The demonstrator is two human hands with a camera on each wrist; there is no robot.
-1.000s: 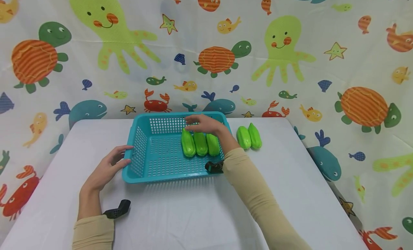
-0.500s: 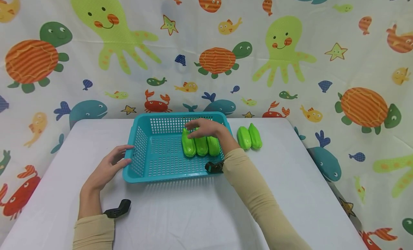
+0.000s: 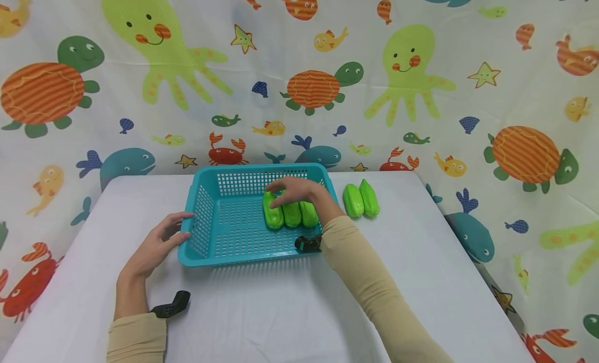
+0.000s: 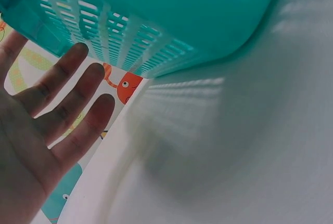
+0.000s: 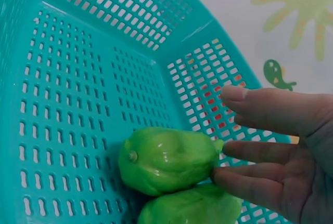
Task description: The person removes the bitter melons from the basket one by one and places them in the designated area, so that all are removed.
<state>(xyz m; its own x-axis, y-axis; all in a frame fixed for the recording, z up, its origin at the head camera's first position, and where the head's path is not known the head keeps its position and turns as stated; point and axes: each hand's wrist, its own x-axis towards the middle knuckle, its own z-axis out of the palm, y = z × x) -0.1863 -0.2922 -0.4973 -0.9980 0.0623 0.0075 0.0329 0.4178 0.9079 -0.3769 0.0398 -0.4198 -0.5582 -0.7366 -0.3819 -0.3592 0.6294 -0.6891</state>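
In the head view, a turquoise perforated plastic basket [image 3: 234, 260] stands on the white table. Three glossy, ribbed green gourds lie side by side in its right half: the left gourd [image 3: 273, 217], the middle gourd [image 3: 292, 217] and the right gourd [image 3: 309, 216]. My right hand [image 3: 297, 190] hovers over their far ends, hiding part of them. In the right wrist view its fingers [image 5: 260, 185] extend to the stem end of a gourd [image 5: 169, 159], with the thumb apart above. My left hand [image 3: 156, 243] touches the basket's left rim, fingers spread and straight in the left wrist view.
Two more green gourds, one plump [image 3: 353, 201] and one pointed [image 3: 369, 199], lie on the table right of the basket. Behind the table hangs a white curtain [image 3: 267, 56] printed with sea animals. Black wrist devices [image 3: 174, 305] sit on both wrists.
My right hand has come lower and slightly nearer over the gourds, its thumb now overlapping the left one. The left hand stays at the basket's rim. The gourds and basket have not moved.
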